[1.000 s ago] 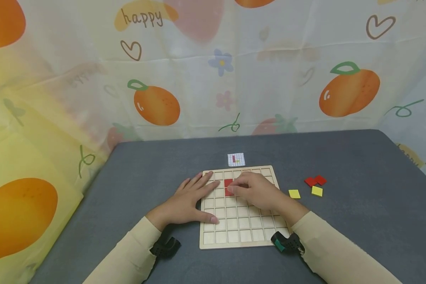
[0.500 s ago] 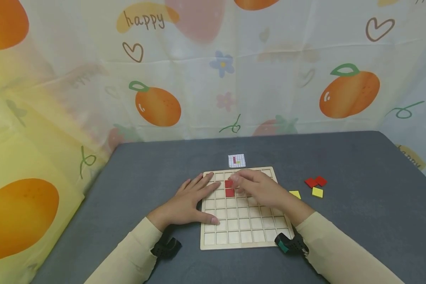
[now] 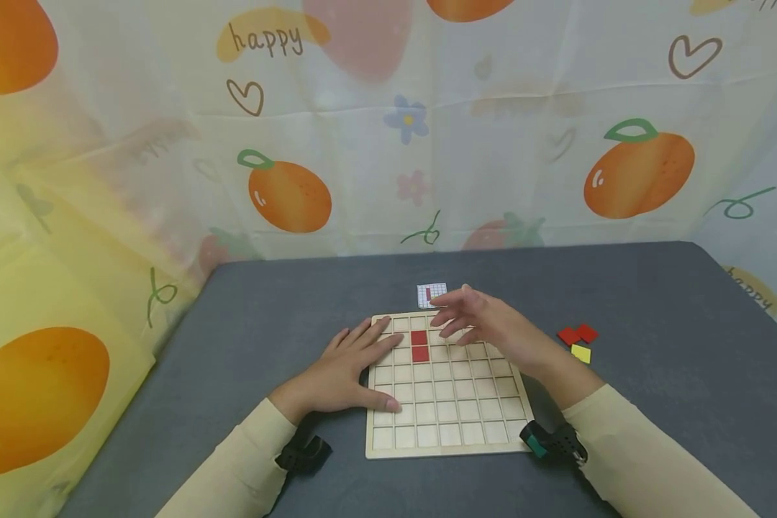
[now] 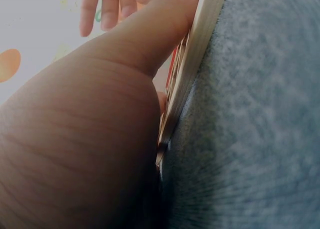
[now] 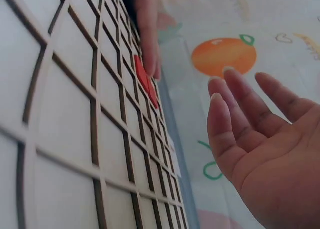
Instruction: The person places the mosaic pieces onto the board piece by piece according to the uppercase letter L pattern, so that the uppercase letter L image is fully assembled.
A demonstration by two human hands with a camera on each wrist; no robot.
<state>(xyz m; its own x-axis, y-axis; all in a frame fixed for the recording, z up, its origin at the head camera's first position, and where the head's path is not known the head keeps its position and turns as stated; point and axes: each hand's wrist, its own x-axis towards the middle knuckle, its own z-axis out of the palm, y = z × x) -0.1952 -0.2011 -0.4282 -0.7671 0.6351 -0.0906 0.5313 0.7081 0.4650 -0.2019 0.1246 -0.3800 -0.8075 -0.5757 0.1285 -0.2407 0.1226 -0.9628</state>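
Observation:
A square wooden grid board point(image 3: 450, 411) lies on the dark table. Two red square tiles point(image 3: 420, 353) sit in neighbouring cells of one column, one behind the other, near its far side. Across the board's left edge, my left hand point(image 3: 346, 370) rests with spread fingers; its thumb lies along the near left part, also seen in the left wrist view. My right hand point(image 3: 492, 324) hovers above the far right part of the board, fingers loosely extended and holding nothing. In the right wrist view its palm point(image 5: 280, 164) shows bare, apart from the grid.
Right of the board lie loose red tiles point(image 3: 568, 336) and a yellow tile point(image 3: 580, 353). A small printed grid card point(image 3: 427, 294) lies behind the board, partly covered by my right hand. A patterned curtain point(image 3: 362, 144) hangs behind the table.
My right hand has lifted off the red tiles and moved right and back, its fingers opening out. It now hides one yellow tile seen before. The left hand stays in place.

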